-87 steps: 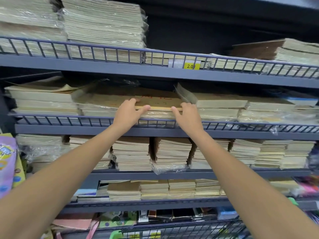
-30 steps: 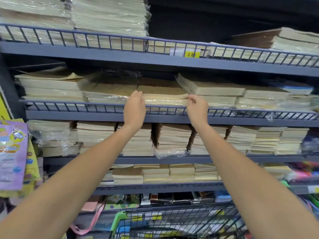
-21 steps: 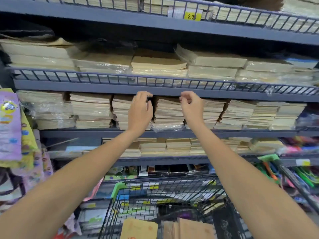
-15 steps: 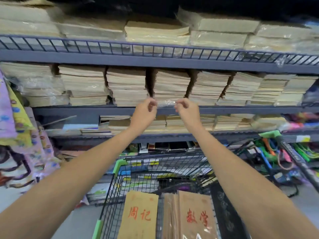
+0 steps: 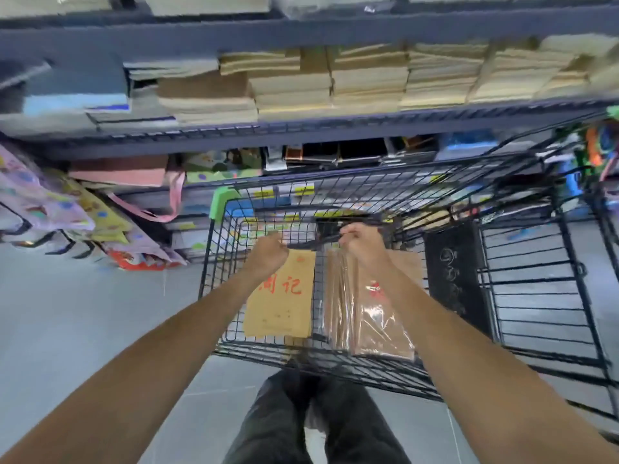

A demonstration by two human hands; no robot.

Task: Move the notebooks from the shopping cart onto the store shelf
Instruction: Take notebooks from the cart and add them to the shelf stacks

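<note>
Tan notebook [image 5: 279,298] lengthwise toward shelf [image 5: 368,124] | wrapped pack [image 5: 366,316] parallel | left hand [image 5: 268,254], right hand [image 5: 363,247]: fingers curled, grip unclear

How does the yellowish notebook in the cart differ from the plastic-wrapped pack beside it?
The yellowish tan notebook is paler and bare; the brown notebook pack is darker and wrapped in clear film. The notebook's red characters mostly show; the right forearm hides most of the pack's. Both sit in the black wire cart.

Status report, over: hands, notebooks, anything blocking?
Left hand and right hand curled at notebook tops, grip unclear. Loose notebook and wrapped bundle in cart. Nothing blocking them.
</note>
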